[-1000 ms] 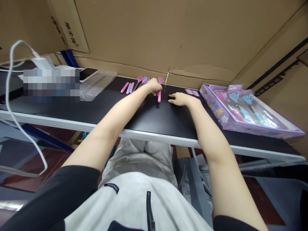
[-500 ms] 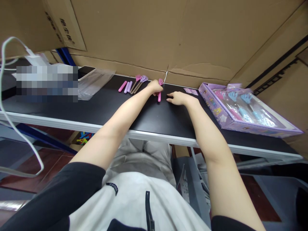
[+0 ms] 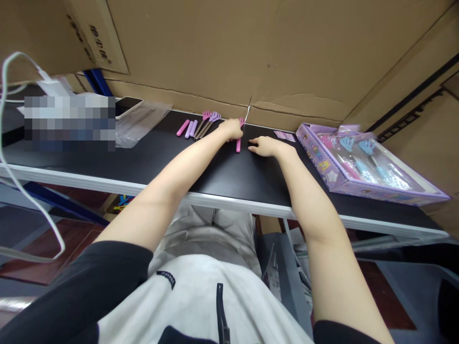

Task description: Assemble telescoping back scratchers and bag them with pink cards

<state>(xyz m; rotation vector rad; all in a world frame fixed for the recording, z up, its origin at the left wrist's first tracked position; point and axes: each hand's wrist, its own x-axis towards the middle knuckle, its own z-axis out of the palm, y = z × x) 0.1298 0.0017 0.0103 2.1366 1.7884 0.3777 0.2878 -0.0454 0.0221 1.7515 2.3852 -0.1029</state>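
Near the back of the black table, my left hand (image 3: 232,129) is closed around the middle of a pink back scratcher (image 3: 238,145). Its clawed head shows past my fingers and its handle end points toward me; the shaft is hidden by the hand. To the right, my right hand (image 3: 263,146) rests on the table with fingers apart, holding nothing. Left of my left hand lie a pink claw head with metal shaft (image 3: 205,116) and a purple claw head with metal shaft (image 3: 214,117). Beside them are a pink handle (image 3: 182,127) and two purple handles (image 3: 191,129).
A purple display box (image 3: 337,177) with bagged blue and pink back scratchers stands at the right. A small striped card (image 3: 284,136) lies behind my right hand. At left are a clear plastic bag (image 3: 139,126), a phone (image 3: 128,106) and a white cable (image 3: 30,205). Cardboard (image 3: 215,57) walls the back.
My left hand has shifted slightly to the right along the pink back scratcher, covering more of its claw. The right hand stays in place.
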